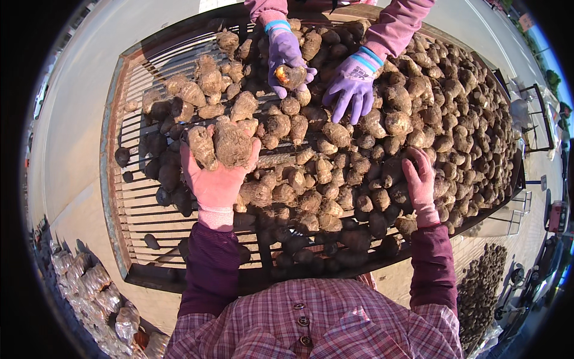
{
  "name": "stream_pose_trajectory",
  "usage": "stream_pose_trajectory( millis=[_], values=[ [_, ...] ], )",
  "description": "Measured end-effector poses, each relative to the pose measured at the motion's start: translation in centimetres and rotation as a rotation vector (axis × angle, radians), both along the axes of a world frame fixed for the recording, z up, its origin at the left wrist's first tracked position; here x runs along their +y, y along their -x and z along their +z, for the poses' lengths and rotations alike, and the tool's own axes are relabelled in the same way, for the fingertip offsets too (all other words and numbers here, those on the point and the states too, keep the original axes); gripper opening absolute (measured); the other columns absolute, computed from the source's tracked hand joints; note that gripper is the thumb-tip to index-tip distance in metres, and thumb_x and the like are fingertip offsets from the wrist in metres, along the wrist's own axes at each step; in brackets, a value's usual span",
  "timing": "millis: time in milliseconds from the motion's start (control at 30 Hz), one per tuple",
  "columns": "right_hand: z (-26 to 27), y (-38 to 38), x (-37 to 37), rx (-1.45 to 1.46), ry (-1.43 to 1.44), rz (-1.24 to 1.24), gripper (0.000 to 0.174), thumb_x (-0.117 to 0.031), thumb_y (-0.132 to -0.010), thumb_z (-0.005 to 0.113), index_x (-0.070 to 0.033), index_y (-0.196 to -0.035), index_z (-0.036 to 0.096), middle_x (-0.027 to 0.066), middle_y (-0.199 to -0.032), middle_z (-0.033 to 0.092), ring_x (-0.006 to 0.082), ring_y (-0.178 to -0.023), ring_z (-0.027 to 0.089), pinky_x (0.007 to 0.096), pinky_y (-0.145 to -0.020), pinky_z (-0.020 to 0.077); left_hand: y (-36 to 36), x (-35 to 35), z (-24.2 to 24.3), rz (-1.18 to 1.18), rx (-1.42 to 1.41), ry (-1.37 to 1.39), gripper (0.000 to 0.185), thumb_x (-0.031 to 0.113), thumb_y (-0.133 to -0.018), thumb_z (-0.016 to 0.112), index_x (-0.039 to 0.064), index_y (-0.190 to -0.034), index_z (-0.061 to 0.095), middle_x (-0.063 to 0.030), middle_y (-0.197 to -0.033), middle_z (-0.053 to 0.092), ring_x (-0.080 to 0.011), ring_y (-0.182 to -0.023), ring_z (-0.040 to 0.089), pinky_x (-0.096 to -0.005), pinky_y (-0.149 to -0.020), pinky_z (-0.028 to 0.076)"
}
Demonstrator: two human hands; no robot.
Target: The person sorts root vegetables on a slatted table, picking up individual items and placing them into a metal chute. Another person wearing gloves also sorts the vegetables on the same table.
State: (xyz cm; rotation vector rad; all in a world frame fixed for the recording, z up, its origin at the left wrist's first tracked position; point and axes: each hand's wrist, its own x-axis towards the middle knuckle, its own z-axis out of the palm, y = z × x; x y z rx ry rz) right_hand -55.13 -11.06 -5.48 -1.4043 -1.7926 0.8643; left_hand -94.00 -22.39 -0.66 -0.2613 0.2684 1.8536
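Note:
My left hand (219, 179), in a pink glove, is palm up at the left of the slatted metal rack (152, 247). It holds a large hairy taro corm (233, 146) and a smaller, longer taro corm (201, 146) beside it. In a matching glove, my right hand (419, 175) rests with bent fingers on the edge of the dense taro heap (466, 134) at the right. Whether its fingers grip a corm cannot be seen. Many small taro corms (314, 202) lie on the slats between my hands, and larger ones (208, 76) lie beyond my left hand.
Across the rack a co-worker's purple-gloved hand (289, 63) holds a taro with an orange cut end (290, 77); their other gloved hand (354, 87) spreads over the corms. Filled clear plastic bags (94, 287) stand on the ground at lower left. A taro pile (484, 287) lies at lower right.

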Motion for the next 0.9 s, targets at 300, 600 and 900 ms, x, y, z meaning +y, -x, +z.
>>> stream_pose_trajectory(
  millis=[300,600,900],
  values=[
    [-0.3,0.5,-0.7,0.362,0.377,-0.044,0.056,-0.021,-0.087,0.068,0.001,-0.134,0.045,0.0083,-0.13,0.047,0.0158,-0.115,0.049,0.0295,-0.101,0.039,1.7,-0.8,0.9,0.029,0.161,0.039,0.058,0.059,-0.086,0.05,0.013,-0.122,0.054,-0.017,-0.129,0.052,-0.0412,-0.122,0.044,-0.0617,-0.108,0.026],
    [0.0,9.7,-5.8,-0.154,-0.157,0.163,0.07,-0.037,-0.077,0.075,-0.001,-0.131,0.048,0.0258,-0.141,0.036,0.0372,-0.126,0.043,0.042,-0.102,0.0385,2.1,-2.1,2.0,0.059,0.189,0.066,0.06,0.06,-0.087,0.044,0.012,-0.122,0.053,-0.0175,-0.131,0.05,-0.0412,-0.122,0.043,-0.0624,-0.108,0.025],
    [-1.7,21.9,-12.5,-0.143,-0.145,0.383,0.094,-0.045,-0.076,0.071,-0.002,-0.144,0.025,0.0312,-0.146,0.021,0.0457,-0.133,0.028,0.0527,-0.109,0.0227,1.5,-4.2,2.7,0.046,0.109,0.041,0.055,0.058,-0.086,0.049,0.015,-0.121,0.052,-0.0168,-0.129,0.052,-0.0427,-0.121,0.044,-0.0656,-0.104,0.028]
  ],
)
